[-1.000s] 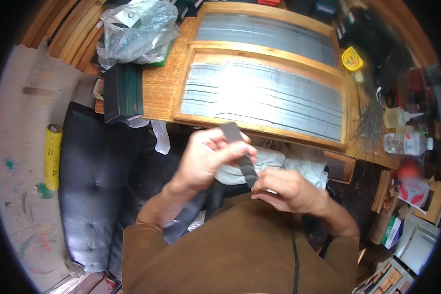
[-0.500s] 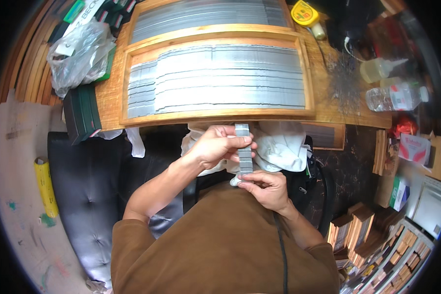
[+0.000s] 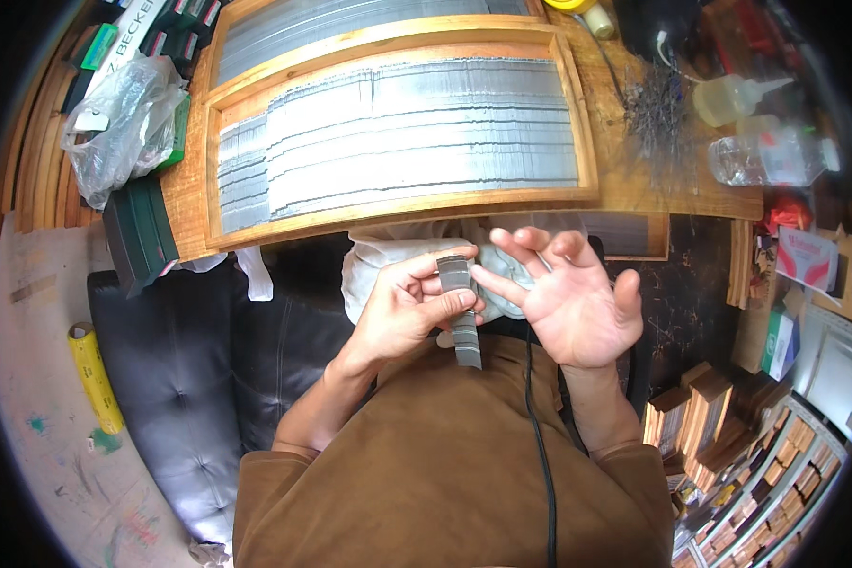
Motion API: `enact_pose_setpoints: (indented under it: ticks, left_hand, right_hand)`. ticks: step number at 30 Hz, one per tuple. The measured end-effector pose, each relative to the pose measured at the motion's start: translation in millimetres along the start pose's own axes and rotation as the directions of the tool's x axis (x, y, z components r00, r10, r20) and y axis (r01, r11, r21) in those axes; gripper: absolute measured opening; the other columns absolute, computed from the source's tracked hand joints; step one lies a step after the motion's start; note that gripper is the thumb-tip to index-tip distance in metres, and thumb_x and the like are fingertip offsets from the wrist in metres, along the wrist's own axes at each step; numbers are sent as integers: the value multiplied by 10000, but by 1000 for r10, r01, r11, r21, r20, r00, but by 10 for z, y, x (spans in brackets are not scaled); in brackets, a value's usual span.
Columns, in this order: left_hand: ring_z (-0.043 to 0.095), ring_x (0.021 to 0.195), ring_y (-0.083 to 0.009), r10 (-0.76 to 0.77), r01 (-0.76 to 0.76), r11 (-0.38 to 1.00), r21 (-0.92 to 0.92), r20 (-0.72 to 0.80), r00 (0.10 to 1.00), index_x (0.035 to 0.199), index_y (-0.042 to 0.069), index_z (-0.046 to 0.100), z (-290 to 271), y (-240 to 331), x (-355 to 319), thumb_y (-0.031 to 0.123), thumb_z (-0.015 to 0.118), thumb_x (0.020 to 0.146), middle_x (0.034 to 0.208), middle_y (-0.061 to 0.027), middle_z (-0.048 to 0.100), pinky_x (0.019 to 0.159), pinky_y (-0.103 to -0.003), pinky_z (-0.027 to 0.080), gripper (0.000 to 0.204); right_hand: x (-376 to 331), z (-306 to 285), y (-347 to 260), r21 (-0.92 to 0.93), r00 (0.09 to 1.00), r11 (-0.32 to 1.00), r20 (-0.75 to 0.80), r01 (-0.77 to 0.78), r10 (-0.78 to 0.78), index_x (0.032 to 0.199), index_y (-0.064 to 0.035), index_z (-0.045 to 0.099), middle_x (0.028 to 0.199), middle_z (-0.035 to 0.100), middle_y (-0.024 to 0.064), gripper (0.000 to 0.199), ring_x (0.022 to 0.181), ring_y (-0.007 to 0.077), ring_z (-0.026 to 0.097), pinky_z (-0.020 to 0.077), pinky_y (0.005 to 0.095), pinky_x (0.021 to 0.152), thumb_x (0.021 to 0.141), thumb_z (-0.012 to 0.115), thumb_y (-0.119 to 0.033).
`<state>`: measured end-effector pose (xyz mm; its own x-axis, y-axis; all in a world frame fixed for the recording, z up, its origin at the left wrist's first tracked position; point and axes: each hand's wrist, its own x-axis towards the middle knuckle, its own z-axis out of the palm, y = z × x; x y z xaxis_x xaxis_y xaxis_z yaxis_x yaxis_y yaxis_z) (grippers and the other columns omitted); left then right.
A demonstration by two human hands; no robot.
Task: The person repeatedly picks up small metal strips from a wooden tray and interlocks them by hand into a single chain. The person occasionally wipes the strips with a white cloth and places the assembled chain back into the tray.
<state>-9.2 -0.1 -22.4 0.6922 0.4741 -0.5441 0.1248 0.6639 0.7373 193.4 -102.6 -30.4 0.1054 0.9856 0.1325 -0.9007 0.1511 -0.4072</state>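
Observation:
My left hand (image 3: 399,308) grips a narrow stack of thin grey metal pieces (image 3: 466,343) in front of my chest. The thumb presses on its face and the fingers wrap behind; the lower end hangs free toward my brown shirt. To the right of it, my right hand (image 3: 579,308) is raised, palm up, with its fingers spread and nothing in it. One of its fingertips comes close to the stack; whether it touches, I cannot tell. Beyond both hands, a wooden tray (image 3: 417,210) on the table holds tight rows of grey metal pieces (image 3: 426,133). White cloth (image 3: 364,270) lies just behind my left hand.
A second tray (image 3: 379,45) stands behind the first. To the left are a plastic bag (image 3: 128,123) and a dark green box (image 3: 139,232). Bottles (image 3: 772,159) and a pile of thin dark bits (image 3: 661,118) lie at the right. A black padded seat (image 3: 180,379) is below left.
My right hand has let go of the stack's lower end, moved up and right, and opened palm up. My left hand still holds the stack, now slightly lower and tilted. The view has shifted.

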Motion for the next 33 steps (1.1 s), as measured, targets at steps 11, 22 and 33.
enact_pose_setpoints:
  ticks: [11, 22, 33]
  left_hand:
    - [772, 878, -205, 83, -83, 996, -14, -31, 996, 1388, 2, 602, 29, -29, -54, 45, 748, 959, 1023, -124, 781, 678, -265, 592, 455]
    - [771, 863, -202, 59, -59, 998, 2, -19, 998, 1400, 14, 603, 69, -22, -50, 57, 744, 965, 995, -111, 780, 642, -258, 580, 459]
    - [772, 840, -184, 15, -15, 1000, 9, 12, 1000, 1374, 23, 612, 95, -9, -46, 80, 733, 979, 985, -109, 786, 608, -240, 565, 417]
  right_hand:
    - [20, -14, 107, 128, 1000, 992, 19, 20, -23, 1390, -88, 558, 1555, 444, 215, 657, 1559, 445, 217, 31, 794, 1201, 990, 597, -608]
    - [23, -27, 91, 141, 999, 990, 31, 13, -18, 1382, -88, 567, 1547, 453, 210, 648, 1559, 446, 214, 23, 802, 1195, 996, 583, -609]
    - [44, -40, 47, 146, 999, 989, 40, -11, 5, 1390, -83, 560, 1559, 445, 209, 660, 1566, 458, 190, 33, 793, 1200, 1004, 559, -619]
